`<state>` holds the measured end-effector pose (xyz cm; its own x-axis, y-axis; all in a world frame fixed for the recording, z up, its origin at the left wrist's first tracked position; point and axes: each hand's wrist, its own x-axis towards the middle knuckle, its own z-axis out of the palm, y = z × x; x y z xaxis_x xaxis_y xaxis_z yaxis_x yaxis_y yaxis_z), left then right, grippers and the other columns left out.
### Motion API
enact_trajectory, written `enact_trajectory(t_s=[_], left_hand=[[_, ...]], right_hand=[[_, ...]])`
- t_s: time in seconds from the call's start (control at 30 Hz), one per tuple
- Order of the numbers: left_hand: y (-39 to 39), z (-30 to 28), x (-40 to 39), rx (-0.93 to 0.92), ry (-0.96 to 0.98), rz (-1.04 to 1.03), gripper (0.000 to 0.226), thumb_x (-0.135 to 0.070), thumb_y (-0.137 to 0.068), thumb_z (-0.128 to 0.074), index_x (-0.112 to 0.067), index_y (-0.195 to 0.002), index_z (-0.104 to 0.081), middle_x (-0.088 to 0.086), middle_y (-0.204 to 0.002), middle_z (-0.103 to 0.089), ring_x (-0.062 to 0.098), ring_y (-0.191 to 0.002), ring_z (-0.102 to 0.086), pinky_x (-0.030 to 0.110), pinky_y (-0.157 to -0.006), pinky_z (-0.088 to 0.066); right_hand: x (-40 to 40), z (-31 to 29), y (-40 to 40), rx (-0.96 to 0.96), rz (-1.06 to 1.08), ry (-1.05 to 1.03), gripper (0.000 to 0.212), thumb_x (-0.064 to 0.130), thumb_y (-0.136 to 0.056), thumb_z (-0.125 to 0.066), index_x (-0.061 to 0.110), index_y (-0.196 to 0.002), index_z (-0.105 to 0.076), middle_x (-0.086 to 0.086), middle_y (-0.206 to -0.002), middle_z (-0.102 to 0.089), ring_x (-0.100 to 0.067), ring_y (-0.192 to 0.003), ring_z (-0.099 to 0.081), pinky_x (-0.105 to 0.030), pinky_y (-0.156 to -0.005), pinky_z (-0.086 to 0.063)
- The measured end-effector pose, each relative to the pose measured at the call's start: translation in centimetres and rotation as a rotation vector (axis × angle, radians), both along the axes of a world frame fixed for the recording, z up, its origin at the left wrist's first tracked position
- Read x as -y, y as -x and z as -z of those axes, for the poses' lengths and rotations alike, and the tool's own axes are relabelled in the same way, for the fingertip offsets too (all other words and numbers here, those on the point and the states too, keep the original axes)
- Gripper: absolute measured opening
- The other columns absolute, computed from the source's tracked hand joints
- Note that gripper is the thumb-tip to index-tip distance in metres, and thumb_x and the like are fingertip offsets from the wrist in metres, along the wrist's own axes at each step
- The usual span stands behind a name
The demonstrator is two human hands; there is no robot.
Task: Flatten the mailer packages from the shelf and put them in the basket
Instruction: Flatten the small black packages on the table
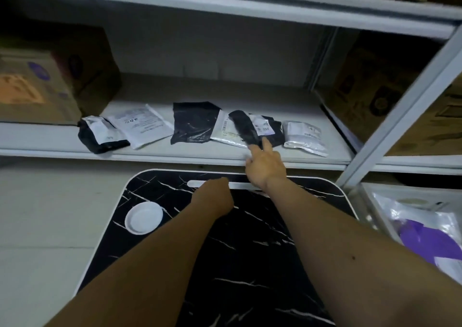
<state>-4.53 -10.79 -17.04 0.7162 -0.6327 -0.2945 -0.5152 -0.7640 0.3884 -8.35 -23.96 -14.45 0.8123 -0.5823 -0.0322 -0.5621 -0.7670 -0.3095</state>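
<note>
Shelf [175,149], mailers [140,126], labels unreadably blurred

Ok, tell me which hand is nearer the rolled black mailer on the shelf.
Right. The right hand reaches onto the shelf edge, fingertips at the rolled black mailer. The left hand hangs lower, over the marble table, short of the shelf.

A black marbled table [250,264] with a white edge lies beneath both hands. A white round dish [143,217] sits on it, left of the left hand. Brown cardboard boxes stand far left [37,89] and far right [400,96] of the hands.
</note>
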Motion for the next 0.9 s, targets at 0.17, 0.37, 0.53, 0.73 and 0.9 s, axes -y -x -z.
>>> enact_trajectory(t_s=[0.17,0.37,0.53,0.73,0.9], left_hand=[[-1.1,2.5,1.1,-0.011,0.005,-0.025,0.026,-0.021,-0.094,-0.046,-0.011,-0.118,-0.053,0.010,-0.116,-0.060,0.027,-0.107,-0.057,0.039,-0.091,-0.049],[-0.8,3.4,1.2,0.003,0.008,-0.054,0.021,-0.018,-0.094,-0.046,-0.010,-0.110,-0.056,0.008,-0.111,-0.061,0.025,-0.102,-0.057,0.034,-0.083,-0.048],[-0.4,3.0,0.6,-0.037,-0.015,-0.045,0.021,-0.017,-0.095,-0.044,-0.008,-0.110,-0.056,0.010,-0.112,-0.061,0.023,-0.099,-0.055,0.031,-0.080,-0.046],[1.5,0.0,-0.9,-0.088,0.108,-0.127,0.029,-0.012,-0.097,-0.039,0.001,-0.117,-0.055,0.017,-0.124,-0.057,0.030,-0.114,-0.053,0.032,-0.092,-0.041],[5.7,-2.6,-2.1,-0.355,0.360,-0.298,0.036,-0.011,-0.100,-0.035,0.009,-0.125,-0.053,0.025,-0.128,-0.055,0.039,-0.120,-0.051,0.040,-0.101,-0.043]], right_hand=[[1.6,1.3,-3.0,-0.114,0.035,-0.017,0.057,0.017,-0.094,-0.044,0.030,-0.148,-0.031,0.001,-0.162,0.004,-0.034,-0.139,-0.021,-0.046,-0.108,-0.033],[1.7,2.3,-3.6,-0.067,0.065,-0.012,0.052,0.013,-0.093,-0.043,0.014,-0.144,-0.034,-0.001,-0.156,-0.021,-0.031,-0.132,-0.032,-0.041,-0.102,-0.036],[0.6,1.0,-2.3,0.074,0.098,-0.004,0.063,0.007,-0.092,-0.044,0.011,-0.150,-0.022,0.000,-0.157,-0.018,-0.028,-0.132,-0.031,-0.039,-0.104,-0.035],[-2.9,-0.9,2.7,0.179,0.134,0.042,0.067,0.007,-0.091,-0.048,0.007,-0.151,-0.020,-0.004,-0.158,-0.017,-0.027,-0.131,-0.033,-0.038,-0.104,-0.036],[-8.2,-0.6,9.3,0.158,0.155,0.050,0.062,0.011,-0.093,-0.047,0.007,-0.150,-0.023,-0.006,-0.157,-0.020,-0.027,-0.128,-0.036,-0.039,-0.100,-0.039]])
